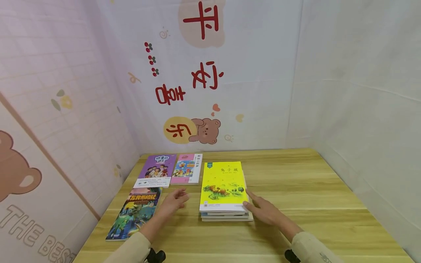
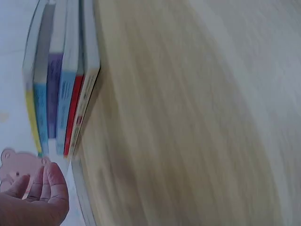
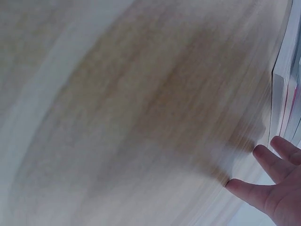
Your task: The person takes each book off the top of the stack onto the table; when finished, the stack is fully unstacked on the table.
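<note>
A stack of several books lies on the wooden table, topped by a book with a bright yellow cover. The spines in the left wrist view are yellow, light blue, purple and red, with a pale book at the bottom. To the left of the stack, apart from it, my left hand hovers with loosely bent, parted fingers and holds nothing. My right hand is at the stack's right side, fingers spread along its edge. In the right wrist view, fingertips meet the tabletop beside the page edges.
Left of the stack lie a purple book, a pink-and-white book and a dark, colourful comic-style book. Printed white cloth walls stand around the table at the back and both sides.
</note>
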